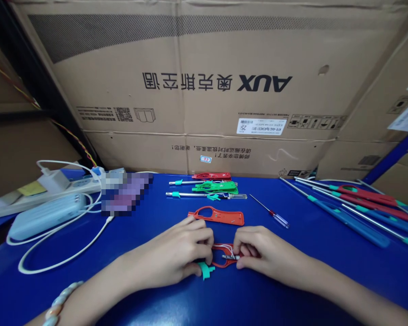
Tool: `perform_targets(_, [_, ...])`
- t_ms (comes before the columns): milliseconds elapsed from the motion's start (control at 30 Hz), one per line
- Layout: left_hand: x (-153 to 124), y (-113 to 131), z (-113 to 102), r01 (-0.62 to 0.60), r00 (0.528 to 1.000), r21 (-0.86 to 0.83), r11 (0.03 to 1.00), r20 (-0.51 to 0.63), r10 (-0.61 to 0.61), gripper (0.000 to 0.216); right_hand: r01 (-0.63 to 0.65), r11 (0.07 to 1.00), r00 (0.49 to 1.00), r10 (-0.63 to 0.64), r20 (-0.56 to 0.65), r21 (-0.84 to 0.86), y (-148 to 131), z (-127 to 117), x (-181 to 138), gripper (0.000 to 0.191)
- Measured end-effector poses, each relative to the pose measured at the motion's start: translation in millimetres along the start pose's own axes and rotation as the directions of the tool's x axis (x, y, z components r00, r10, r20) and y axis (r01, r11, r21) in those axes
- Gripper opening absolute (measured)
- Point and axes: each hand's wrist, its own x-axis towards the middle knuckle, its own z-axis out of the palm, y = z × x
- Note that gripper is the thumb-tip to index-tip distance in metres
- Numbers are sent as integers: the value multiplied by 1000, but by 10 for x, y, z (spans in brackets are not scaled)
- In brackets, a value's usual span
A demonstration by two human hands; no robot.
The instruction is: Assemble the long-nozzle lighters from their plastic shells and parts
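Note:
A red lighter casing half (219, 261), with a loop-shaped opening, lies low on the blue table between my hands. White wires and a small silver metal part (228, 256) sit across it. My left hand (190, 246) is closed at the casing's left end, its thumb and fingers on a teal trigger piece (206, 270). My right hand (258, 249) pinches the casing's right end by the metal part, and its fingers hide that end. Just beyond my hands rests another red casing half (224, 216).
Behind lie long-nosed lighter parts (204, 195), a green casing (217, 186) and a screwdriver (279, 218). Several long lighters (353, 222) are piled at right. At left are a light-blue power bank (47, 217), cables and a power strip (85, 185). A cardboard box (204, 108) stands behind.

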Motion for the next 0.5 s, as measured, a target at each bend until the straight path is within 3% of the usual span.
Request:
perform_targets(367, [-9,15,-11,3,1000,-21,1000,23,-2,11,25,996,1000,-24,14,-90,-29,-39,-51,10])
perform_targets(500, [4,-24,31,49,997,-72,996,-59,-54,8,41,989,999,-43,-7,-141,-50,-23,-53,12])
